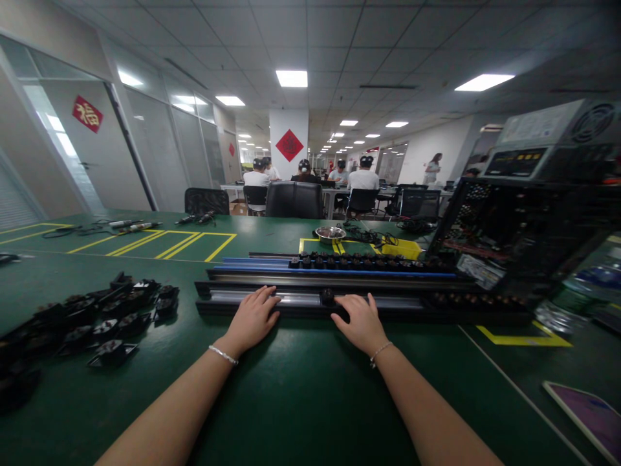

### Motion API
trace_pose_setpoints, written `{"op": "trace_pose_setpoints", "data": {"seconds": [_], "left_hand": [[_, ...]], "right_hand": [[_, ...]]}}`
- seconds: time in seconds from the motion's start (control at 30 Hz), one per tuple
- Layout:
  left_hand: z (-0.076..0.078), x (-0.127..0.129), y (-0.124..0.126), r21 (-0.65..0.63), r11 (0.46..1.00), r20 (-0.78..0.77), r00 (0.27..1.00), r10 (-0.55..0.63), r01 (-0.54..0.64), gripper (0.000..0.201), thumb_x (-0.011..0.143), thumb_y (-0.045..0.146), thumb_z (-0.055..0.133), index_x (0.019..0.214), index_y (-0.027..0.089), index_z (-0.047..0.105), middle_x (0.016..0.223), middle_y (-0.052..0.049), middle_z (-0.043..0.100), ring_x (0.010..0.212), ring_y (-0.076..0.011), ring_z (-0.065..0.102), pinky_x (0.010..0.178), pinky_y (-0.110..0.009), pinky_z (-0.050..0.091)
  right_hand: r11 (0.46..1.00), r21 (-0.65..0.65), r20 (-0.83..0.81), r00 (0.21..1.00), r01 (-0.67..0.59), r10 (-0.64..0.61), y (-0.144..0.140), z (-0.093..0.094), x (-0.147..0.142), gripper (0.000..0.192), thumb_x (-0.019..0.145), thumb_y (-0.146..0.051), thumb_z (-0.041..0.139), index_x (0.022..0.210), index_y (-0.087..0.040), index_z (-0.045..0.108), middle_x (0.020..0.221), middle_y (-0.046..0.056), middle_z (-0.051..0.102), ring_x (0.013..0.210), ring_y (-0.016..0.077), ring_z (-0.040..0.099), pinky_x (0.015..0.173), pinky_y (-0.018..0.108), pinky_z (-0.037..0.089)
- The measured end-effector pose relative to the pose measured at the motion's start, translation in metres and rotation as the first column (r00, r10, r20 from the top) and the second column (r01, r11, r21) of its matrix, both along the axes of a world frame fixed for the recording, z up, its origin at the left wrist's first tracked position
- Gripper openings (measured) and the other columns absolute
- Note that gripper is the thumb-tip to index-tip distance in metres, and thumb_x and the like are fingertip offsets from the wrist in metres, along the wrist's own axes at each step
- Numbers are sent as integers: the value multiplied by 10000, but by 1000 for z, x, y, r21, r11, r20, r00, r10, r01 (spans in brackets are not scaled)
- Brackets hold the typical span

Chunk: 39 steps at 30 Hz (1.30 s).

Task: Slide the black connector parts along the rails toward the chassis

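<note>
My left hand (252, 317) rests palm down on the near edge of a long dark metal rail (295, 299), fingers spread, holding nothing. My right hand (361, 321) lies flat on the same rail, its fingertips touching a small black part (328, 296) seated in the channel. More black parts (478, 300) sit in that rail further right. Behind it a second rail with a blue edge (252, 265) carries a row of black parts (359, 262). Both wrists wear thin bracelets.
A pile of loose black parts (107, 317) lies on the green table (301, 395) to the left. An open computer case (524, 226) stands at right. A metal bowl (330, 233), cables and tools lie further back. Several people sit at far tables.
</note>
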<state>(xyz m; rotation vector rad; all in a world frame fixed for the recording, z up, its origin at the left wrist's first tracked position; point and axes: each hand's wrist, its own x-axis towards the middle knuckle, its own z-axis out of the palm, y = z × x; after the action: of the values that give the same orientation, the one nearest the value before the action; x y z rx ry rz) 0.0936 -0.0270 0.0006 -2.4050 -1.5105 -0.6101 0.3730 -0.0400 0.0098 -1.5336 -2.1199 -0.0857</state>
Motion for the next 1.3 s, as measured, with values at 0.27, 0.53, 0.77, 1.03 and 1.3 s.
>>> {"op": "trace_pose_setpoints", "data": {"seconds": [0.27,0.53,0.77,1.03,1.3], "left_hand": [[-1,0,1,9,1000,-4,1000,-1,1,320,839,317,467,1133,245,571,1336,-69,493,1259,-251,402,993,-439,372],[1,2,-2,21,1000,-23,1000,9,-9,354,837,308,472,1178,234,533,1331,-71,499,1260,-244,401,995,-430,363],[2,4,-3,19,1000,10,1000,0,0,388,826,296,480,1207,220,490,1324,-66,508,1263,-237,397,1009,-429,340],[1,10,-3,18,999,13,999,-41,41,406,822,290,483,1220,212,466,1325,-65,507,1264,-235,396,1030,-423,313],[3,17,-6,9,997,8,997,-80,80,456,823,281,482,1272,227,429,1331,-71,496,1273,-232,380,1029,-421,306]], "right_hand": [[1000,-23,19,1000,-17,18,-1,0,-2,382,813,-405,488,1147,-241,572,1163,61,609,1153,226,473,1068,567,89],[998,-56,51,998,-32,35,-2,0,-9,444,803,-416,503,1210,-241,529,1217,63,580,1208,232,423,1070,573,44],[997,-70,92,995,-39,45,-2,-1,-11,486,798,-434,504,1248,-251,497,1244,67,560,1225,234,410,1071,573,71],[996,-61,100,993,-62,68,-3,-1,-17,514,788,-417,517,1270,-245,477,1244,65,557,1219,224,413,1090,530,82],[995,-55,102,990,-88,93,-3,-2,-21,533,781,-402,525,1281,-227,464,1228,72,566,1161,214,464,1092,500,114]]}}
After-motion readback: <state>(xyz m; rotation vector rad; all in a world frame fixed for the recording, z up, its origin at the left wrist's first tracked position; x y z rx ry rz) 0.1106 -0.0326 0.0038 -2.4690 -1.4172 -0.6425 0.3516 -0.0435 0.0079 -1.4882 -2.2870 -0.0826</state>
